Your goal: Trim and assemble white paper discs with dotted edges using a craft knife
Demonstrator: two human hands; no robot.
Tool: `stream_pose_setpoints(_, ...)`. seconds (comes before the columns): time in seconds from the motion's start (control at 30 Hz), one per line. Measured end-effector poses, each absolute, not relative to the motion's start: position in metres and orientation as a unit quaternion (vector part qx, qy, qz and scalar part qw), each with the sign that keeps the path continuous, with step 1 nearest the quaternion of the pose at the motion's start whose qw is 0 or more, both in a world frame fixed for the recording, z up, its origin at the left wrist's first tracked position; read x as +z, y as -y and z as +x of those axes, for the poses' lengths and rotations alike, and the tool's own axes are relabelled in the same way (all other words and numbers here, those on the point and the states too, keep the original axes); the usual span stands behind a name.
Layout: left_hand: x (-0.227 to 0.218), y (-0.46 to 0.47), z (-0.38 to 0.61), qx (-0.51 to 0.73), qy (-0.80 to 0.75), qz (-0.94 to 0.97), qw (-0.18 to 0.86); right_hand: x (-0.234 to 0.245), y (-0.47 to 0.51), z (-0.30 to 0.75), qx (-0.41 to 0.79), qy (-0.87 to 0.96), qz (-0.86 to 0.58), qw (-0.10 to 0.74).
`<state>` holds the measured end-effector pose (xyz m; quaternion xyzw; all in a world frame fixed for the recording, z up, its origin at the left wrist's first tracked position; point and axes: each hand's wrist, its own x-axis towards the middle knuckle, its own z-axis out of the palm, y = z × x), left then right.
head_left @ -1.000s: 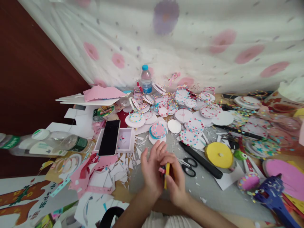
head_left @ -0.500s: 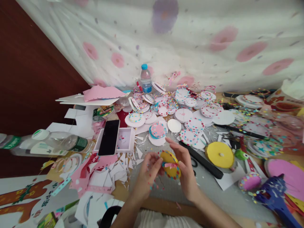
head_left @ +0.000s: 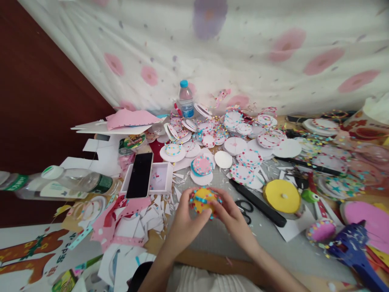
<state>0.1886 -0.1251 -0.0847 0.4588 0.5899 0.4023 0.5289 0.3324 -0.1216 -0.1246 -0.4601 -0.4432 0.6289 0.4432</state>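
Note:
Between both hands is a small round yellow disc (head_left: 200, 200), its rim trimmed with red, blue and white beads and a short blue strip lying across its face. My left hand (head_left: 186, 221) grips its left side, thumb along the near edge. My right hand (head_left: 228, 211) holds the right side, fingers bent over the edge. The disc is above the grey work mat (head_left: 212, 245), in front of a pink bead-edged disc (head_left: 202, 165) on a blue and a white one. Black scissors (head_left: 246, 209) lie just right of my right hand, partly hidden by it.
Stacked white bead-trimmed discs (head_left: 249, 158) crowd the back. At right lie a long black tool (head_left: 258, 202), a larger yellow disc (head_left: 281, 196) and a blue glue gun (head_left: 349, 247). A phone (head_left: 139, 175) rests on a white box (head_left: 161, 177) at left, near paper scraps (head_left: 148, 219) and bottles (head_left: 100, 183).
The yellow disc has been turned: a pink strip showed on it before, a blue one shows now. Both hands have closed around it and it sits slightly further left; more of the scissors shows.

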Motion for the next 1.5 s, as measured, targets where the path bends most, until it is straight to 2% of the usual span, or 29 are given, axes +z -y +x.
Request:
stream_pose_setpoints(0.1,-0.084,0.125,0.178,0.399,-0.560,0.387,0.615,-0.126,0.118,0.337,0.631,0.437,-0.460,0.447)
stream_pose_setpoints(0.27,-0.087,0.125,0.172,0.401,-0.609,0.382,0.567,-0.118,0.119,0.340,0.654,0.448,-0.447,0.415)
stream_pose_setpoints(0.5,-0.088,0.129,0.171,0.408,-0.590,0.386,0.580,-0.117,0.128,0.347,0.715,0.465,-0.408,0.327)
stream_pose_setpoints(0.7,-0.098,0.143,0.182,0.405,-0.635,0.385,0.534,-0.119,0.135,0.342,0.552,0.594,-0.477,0.338)
stream_pose_setpoints(0.87,-0.109,0.150,0.195,0.443,-0.593,0.395,0.544,-0.116,0.131,0.335,0.518,0.610,-0.513,0.311)
stream_pose_setpoints(1.03,-0.104,0.143,0.199,0.429,-0.601,0.410,0.535,-0.114,0.133,0.339,0.510,0.603,-0.516,0.332)
stream_pose_setpoints(1.1,-0.101,0.138,0.194,0.427,-0.591,0.387,0.564,-0.117,0.134,0.342,0.529,0.578,-0.517,0.346)
stream_pose_setpoints(1.3,-0.092,0.127,0.165,0.433,-0.454,0.256,0.736,-0.127,0.136,0.352,0.614,0.484,-0.517,0.348)
stream_pose_setpoints(1.4,-0.089,0.126,0.161,0.385,-0.445,0.319,0.743,-0.122,0.134,0.353,0.638,0.473,-0.511,0.329)
stream_pose_setpoints(1.5,-0.087,0.124,0.167,0.367,-0.498,0.374,0.691,-0.116,0.131,0.351,0.618,0.499,-0.519,0.316)
